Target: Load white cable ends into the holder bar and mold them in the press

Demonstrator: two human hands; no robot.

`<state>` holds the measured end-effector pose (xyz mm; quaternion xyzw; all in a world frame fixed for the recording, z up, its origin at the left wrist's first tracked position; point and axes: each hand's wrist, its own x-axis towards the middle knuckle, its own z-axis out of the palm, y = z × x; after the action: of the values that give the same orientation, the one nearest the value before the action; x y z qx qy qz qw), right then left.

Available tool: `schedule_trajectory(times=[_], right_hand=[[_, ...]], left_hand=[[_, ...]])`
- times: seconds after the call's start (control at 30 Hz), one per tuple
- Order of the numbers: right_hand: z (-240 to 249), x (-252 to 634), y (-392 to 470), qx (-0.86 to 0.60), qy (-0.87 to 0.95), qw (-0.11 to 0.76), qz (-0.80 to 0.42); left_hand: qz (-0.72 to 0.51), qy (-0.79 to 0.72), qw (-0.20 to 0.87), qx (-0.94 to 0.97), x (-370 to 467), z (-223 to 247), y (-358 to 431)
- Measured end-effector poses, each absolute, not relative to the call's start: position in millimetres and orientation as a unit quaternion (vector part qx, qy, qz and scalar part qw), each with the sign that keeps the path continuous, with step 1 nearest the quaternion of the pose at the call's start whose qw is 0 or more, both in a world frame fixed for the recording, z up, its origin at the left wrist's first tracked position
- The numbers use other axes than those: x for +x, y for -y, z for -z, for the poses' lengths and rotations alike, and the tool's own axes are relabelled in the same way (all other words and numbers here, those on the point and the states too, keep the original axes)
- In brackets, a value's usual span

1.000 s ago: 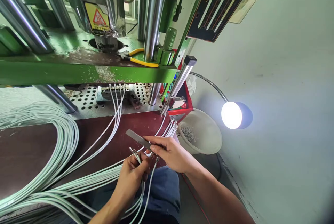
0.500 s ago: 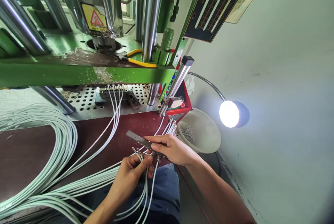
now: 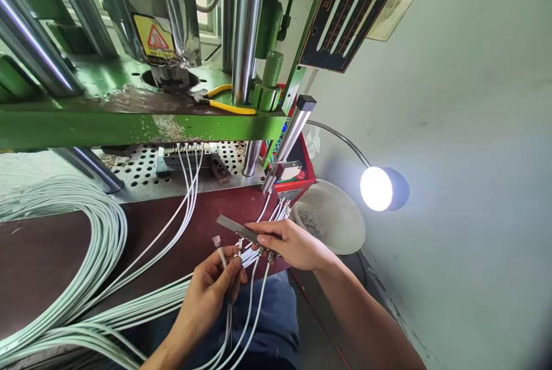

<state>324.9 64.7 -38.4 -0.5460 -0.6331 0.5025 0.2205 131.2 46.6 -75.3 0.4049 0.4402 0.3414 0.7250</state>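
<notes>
My right hand (image 3: pixel 291 243) is closed on a flat grey metal bar (image 3: pixel 235 227), gripping its right part, with the bar's far end pointing up and left. Two white cables (image 3: pixel 259 286) hang from the bar's lower edge by their metal ends. Just left of them, my left hand (image 3: pixel 215 278) pinches more white cables with plug-like ends. One cable end (image 3: pixel 240 245) is upright close under the bar; whether it touches the bar I cannot tell. Another cable end (image 3: pixel 218 242), blurred, sticks up past the left fingers.
A green press (image 3: pixel 142 128) with steel columns stands ahead; yellow-handled pliers (image 3: pixel 233 108) lie on its plate. A mould block (image 3: pixel 185 160) holds several cable ends. Coiled white cables (image 3: pixel 107 226) lie left. At right are a white bin (image 3: pixel 340 220), a red box (image 3: pixel 308 172) and a lit lamp (image 3: pixel 376 188).
The bar and my right hand have shifted slightly right. A second cable now hangs from the bar, and my left hand has moved a little left and down with the other cables.
</notes>
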Motion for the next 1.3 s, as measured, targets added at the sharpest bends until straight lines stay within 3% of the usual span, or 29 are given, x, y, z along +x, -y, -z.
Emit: schedule_trajectory(times=[0.37,0.57,0.83,1.3], right_hand=[[38,319,-66,-0.532,0.623,0.232,-0.525],[39,319,-68,-0.525,0.621,0.237,-0.532],[35,315,-67,-0.509,0.628,0.251,-0.532],[39,318,-68,-0.519,0.669,0.188,-0.497]], left_hand=[[-0.351,-0.456,0.746,0.337,135,82,-46],[-0.354,-0.456,0.704,0.413,132,78,-49],[-0.354,-0.392,0.742,0.414,128,82,-54],[-0.335,-0.462,0.7,0.43,133,75,-52]])
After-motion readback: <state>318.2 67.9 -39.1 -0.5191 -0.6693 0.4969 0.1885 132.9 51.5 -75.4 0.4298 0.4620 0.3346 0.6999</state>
